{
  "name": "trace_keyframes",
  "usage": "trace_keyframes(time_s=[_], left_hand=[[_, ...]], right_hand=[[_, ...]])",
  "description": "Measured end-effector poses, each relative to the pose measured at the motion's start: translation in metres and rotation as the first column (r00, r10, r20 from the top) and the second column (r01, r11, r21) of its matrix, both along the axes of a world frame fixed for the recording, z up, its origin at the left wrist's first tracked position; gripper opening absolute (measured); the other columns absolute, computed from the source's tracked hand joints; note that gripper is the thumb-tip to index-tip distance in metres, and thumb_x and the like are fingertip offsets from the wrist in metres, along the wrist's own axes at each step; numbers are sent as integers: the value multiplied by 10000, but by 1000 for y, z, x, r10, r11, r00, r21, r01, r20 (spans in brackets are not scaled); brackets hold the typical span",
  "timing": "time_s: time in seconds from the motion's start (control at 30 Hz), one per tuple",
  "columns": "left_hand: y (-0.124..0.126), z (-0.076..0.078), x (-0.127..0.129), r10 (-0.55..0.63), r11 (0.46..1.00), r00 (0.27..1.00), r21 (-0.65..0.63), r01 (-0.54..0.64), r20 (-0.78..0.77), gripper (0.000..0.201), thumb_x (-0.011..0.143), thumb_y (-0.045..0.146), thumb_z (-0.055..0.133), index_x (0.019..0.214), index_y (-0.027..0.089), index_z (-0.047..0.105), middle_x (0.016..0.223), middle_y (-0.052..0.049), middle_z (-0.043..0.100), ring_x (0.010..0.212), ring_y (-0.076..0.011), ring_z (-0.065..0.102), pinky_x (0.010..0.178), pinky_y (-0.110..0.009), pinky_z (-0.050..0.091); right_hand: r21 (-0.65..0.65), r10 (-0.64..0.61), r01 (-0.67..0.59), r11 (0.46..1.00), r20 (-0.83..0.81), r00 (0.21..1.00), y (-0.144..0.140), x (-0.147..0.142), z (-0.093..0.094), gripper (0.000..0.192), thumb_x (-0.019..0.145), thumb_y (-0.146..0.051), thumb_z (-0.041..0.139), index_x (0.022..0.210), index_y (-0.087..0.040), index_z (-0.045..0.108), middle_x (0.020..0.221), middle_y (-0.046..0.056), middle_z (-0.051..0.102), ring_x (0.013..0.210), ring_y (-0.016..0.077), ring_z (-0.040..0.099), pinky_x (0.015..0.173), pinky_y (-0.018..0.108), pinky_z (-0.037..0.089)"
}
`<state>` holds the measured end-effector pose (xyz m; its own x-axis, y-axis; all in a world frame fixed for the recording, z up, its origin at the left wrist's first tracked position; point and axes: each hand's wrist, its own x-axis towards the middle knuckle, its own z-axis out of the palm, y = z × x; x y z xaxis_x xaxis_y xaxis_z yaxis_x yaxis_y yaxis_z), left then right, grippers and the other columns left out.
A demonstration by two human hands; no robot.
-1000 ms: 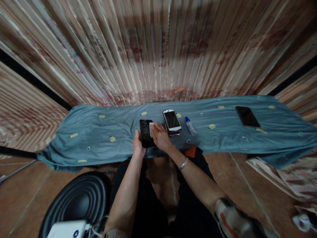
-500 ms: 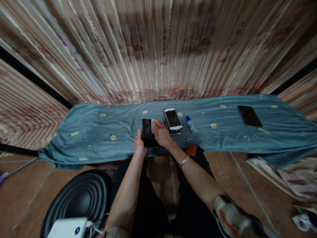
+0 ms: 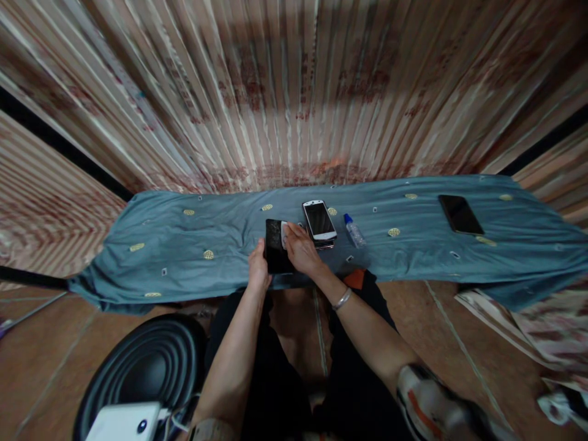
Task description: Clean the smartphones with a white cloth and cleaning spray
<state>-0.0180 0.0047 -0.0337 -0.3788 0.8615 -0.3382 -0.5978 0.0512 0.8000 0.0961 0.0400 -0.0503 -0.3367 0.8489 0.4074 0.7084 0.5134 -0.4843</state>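
A black phone (image 3: 274,248) with a smeared or cracked screen lies on the blue-grey cloth (image 3: 184,245) in front of me. My left hand (image 3: 258,269) grips its near left edge. My right hand (image 3: 301,250) presses a small white wipe (image 3: 283,232) onto the phone's screen. Just right of it a white phone (image 3: 318,220) rests on top of another phone. A small clear bottle with a blue cap (image 3: 354,231) lies beside those.
Another black phone (image 3: 460,214) lies far right on the cloth. A striped curtain (image 3: 294,92) hangs behind. On the floor at lower left sit a black ribbed basin (image 3: 151,367) and a white box (image 3: 122,422). Patterned fabric (image 3: 523,324) lies at right.
My right hand has shifted the white wipe slightly across the black phone's screen. My left hand keeps its hold on the phone's edge. The view has drifted a little.
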Motion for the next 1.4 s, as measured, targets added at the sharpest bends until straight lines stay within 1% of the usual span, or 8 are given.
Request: trace_keyframes(time_s=[0.2, 0.33, 0.5, 0.83, 0.93, 1.13, 1.3, 1.4], left_hand=[[0, -2, 0, -10, 1000, 1000, 0, 10, -29, 355, 685, 453, 757, 810, 122, 719, 719, -60, 739, 979, -269, 711, 926, -380, 537], [1, -2, -2, -7, 1000, 999, -2, 7, -37, 362, 696, 464, 742, 812, 122, 713, 754, -77, 746, 1005, -277, 704, 920, -384, 541], [1, 0, -2, 13, 1000, 999, -21, -14, -45, 351, 708, 460, 729, 800, 122, 708, 771, -86, 748, 1001, -275, 705, 914, -386, 543], [0, -8, 3, -55, 998, 989, -17, 53, -138, 491, 579, 576, 788, 768, 131, 706, 739, -68, 728, 979, -277, 696, 905, -381, 524], [1, -8, 1, -49, 999, 989, -21, 46, -137, 495, 578, 583, 783, 761, 131, 702, 700, -62, 714, 971, -282, 695, 890, -382, 527], [2, -6, -1, -35, 999, 991, -26, 32, -125, 468, 618, 564, 761, 785, 129, 712, 787, -86, 740, 1018, -281, 687, 919, -379, 518], [1, -10, 1, -56, 998, 985, 9, 58, -163, 490, 602, 572, 773, 798, 127, 717, 786, -82, 741, 1027, -280, 680, 952, -386, 497], [0, -14, 2, -91, 996, 977, -4, 92, -194, 489, 608, 576, 775, 806, 132, 722, 797, -81, 743, 1031, -271, 677, 955, -374, 491]], right_hand=[[13, -16, 16, 1000, 12, 1000, 6, 0, 1, 473, 983, -192, 328, 1378, -6, 510, 1430, 235, 520, 1376, 276, 445, 1171, 474, 339], [20, 24, -25, 999, 30, 999, -4, -3, 3, 479, 984, -186, 329, 1377, 25, 501, 1425, 248, 519, 1382, 276, 438, 1175, 453, 343], [45, 62, -63, 997, 20, 998, -14, -4, 3, 481, 989, -211, 318, 1381, -6, 508, 1425, 219, 530, 1380, 278, 439, 1160, 463, 372], [15, 11, -11, 1000, 3, 1000, 2, 2, 0, 480, 984, -201, 325, 1393, -18, 497, 1434, 220, 523, 1391, 266, 435, 1175, 470, 348], [10, 23, -24, 1000, 12, 1000, 0, 0, 1, 484, 986, -198, 321, 1392, 1, 492, 1438, 235, 513, 1395, 274, 429, 1172, 476, 351], [13, 65, -66, 998, 28, 997, -12, -5, 4, 480, 990, -195, 327, 1390, 17, 489, 1449, 233, 500, 1397, 269, 427, 1181, 449, 342], [-8, 43, -43, 999, 15, 999, -10, -1, 4, 469, 987, -185, 340, 1393, -3, 489, 1445, 230, 504, 1401, 253, 421, 1185, 440, 334], [-21, 16, -15, 1000, 13, 1000, -4, 2, 4, 473, 986, -192, 333, 1395, -16, 490, 1442, 231, 509, 1398, 261, 425, 1182, 464, 332]])
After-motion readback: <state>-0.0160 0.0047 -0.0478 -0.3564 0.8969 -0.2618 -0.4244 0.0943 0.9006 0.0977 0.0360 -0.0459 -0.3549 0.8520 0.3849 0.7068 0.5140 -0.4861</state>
